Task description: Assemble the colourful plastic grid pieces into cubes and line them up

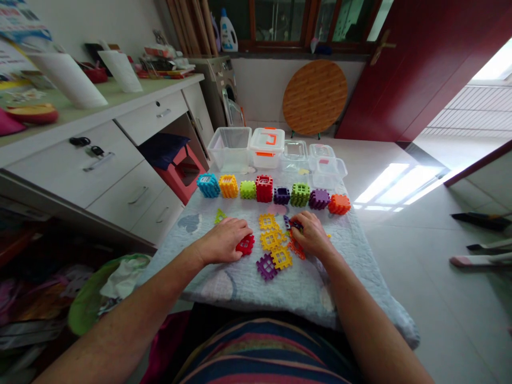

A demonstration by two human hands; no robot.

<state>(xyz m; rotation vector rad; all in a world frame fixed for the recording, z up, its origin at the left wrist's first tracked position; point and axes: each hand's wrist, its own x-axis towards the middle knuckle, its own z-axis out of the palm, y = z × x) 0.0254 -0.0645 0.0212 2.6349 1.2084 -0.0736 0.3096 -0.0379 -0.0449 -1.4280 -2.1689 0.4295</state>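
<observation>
My left hand (227,240) is closed around a red interlocking plastic tile (245,245) at the cloth-covered table's middle. Behind that hand a green triangular tile (220,216) pokes out. On the right, my right hand (310,233) curls its fingers over a dark purple tile (295,224), and orange tiles (296,246) lie partly under it. Between the hands are several yellow window tiles (281,257), some overlapping. Closest to me lies a purple window tile (266,266). My fingers hide part of what each hand grips.
Colour-sorted stacks form a row, including blue (208,185), red (264,189) and orange (340,204) ones. Behind them stand a clear open bin (230,149), a lidded box with orange clips (267,148) and smaller clear containers (326,162). A drawer desk (116,160) is left.
</observation>
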